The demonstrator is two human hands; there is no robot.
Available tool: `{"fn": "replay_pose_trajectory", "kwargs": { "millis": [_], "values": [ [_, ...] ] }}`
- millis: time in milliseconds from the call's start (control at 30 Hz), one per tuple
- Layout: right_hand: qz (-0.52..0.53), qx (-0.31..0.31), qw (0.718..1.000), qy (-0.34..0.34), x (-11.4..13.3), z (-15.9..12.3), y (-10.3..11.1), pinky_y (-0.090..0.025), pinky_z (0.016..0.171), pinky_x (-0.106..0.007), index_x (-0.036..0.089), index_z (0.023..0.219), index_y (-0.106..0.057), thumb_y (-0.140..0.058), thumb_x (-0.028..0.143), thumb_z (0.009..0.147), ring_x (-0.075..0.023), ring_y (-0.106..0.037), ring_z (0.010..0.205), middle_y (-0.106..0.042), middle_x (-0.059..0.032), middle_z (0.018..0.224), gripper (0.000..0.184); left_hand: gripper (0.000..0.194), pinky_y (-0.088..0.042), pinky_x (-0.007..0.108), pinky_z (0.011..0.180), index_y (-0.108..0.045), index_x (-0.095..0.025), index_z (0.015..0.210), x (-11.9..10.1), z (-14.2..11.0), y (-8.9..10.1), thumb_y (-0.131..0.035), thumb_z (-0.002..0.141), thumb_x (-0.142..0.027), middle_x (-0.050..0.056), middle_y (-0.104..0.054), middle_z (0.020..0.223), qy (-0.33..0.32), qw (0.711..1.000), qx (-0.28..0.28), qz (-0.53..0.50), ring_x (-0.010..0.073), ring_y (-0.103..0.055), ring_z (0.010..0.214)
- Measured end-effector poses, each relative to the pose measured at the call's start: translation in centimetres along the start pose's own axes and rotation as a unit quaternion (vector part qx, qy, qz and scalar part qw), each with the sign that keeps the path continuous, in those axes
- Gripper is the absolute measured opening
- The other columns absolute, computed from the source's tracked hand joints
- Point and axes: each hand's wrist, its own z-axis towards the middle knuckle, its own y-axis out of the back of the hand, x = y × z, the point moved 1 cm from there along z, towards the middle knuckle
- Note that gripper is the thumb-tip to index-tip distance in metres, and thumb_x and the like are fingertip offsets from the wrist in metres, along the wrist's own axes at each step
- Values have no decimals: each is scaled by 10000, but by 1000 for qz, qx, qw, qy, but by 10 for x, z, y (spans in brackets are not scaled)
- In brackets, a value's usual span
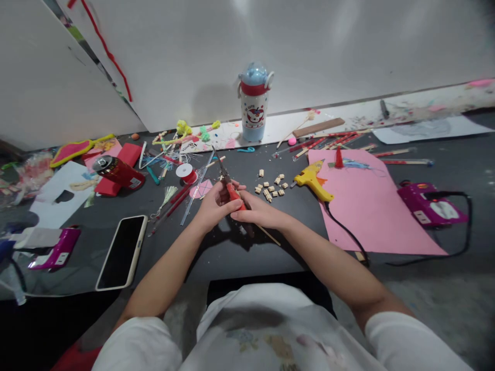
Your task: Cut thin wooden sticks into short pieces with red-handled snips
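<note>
Left hand (212, 207) and right hand (261, 210) curl round a red-handled, pointed metal tool (233, 192).
Blocky pale-wood pieces (271, 188) lie near a yellow plastic glue gun (314, 181), behind the dark table's (218, 257) front edge.

White painted wall panel (174, 51): glare at top; soft shadow left of blue-and-white plastic bottle (253, 103).
Dark-grey flat tabletop (303, 206): dim.
Frame edges: stretched, blurred.

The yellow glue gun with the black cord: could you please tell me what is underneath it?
The glue gun overlaps the left edge of the pink paper sheet, its left end over the dark grey tabletop; whatever its body covers cannot be seen.
</note>
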Motion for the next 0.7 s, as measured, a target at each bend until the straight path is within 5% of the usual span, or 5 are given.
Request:
{"fn": "replay_pose_trajectory", "kwargs": {
  "millis": [700],
  "values": [
    [51, 32, 997, 46, -2, 1, -2, -418, 754, -271, 179, 996, -516, -565, 295, 811, -128, -466, 829, -494, -10, 921, 223, 493, -528, 338, 829, -564, -173, 1047, 5, -4, -2, -758, 654, -399, 128, -681, 1098, -5, 999, -12, -32, 218, -663, 951]
  ]
}}
